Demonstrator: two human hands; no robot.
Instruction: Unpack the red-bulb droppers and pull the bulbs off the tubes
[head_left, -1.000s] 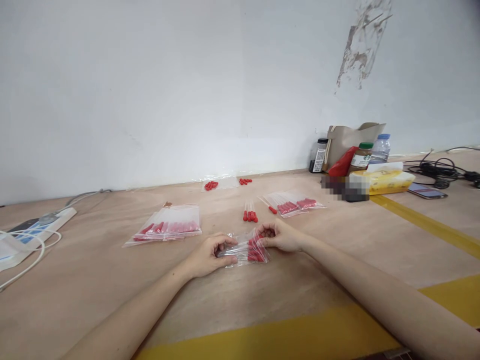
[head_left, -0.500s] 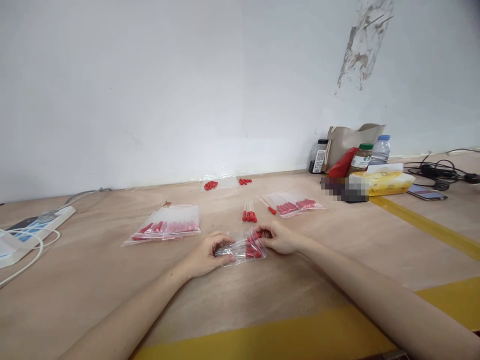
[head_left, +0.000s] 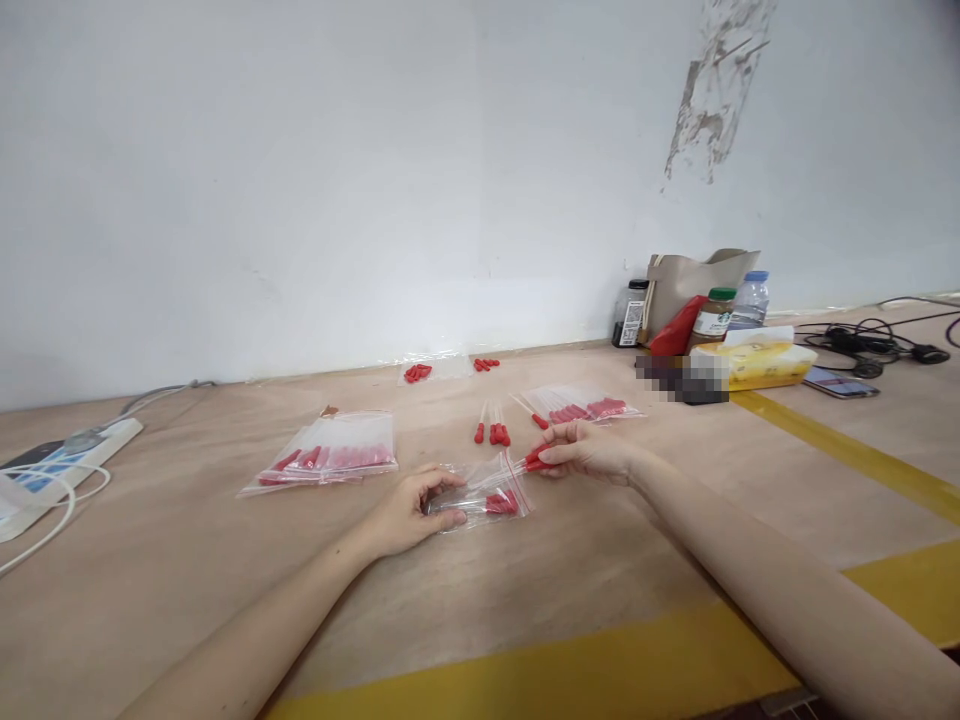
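My left hand (head_left: 411, 510) pinches the left end of a small clear zip bag (head_left: 480, 493) that lies on the table and holds a few red-bulbed droppers. My right hand (head_left: 581, 450) is closed on red-bulbed droppers (head_left: 536, 459) at the bag's open right end, their glass tips still pointing into the bag. Beyond the hands lie three loose droppers (head_left: 491, 430) on the wood.
A stack of filled bags (head_left: 330, 456) lies left of centre, more bagged droppers (head_left: 581, 405) right of centre, loose red bulbs (head_left: 418, 372) near the wall. A power strip (head_left: 64, 462) sits far left. Bottles, a bag, a tissue pack (head_left: 757, 362), phone and cables crowd the back right.
My right hand has pulled back to the right and up from the bag's mouth, drawing red-bulbed droppers partly out. The left hand keeps its hold on the bag.
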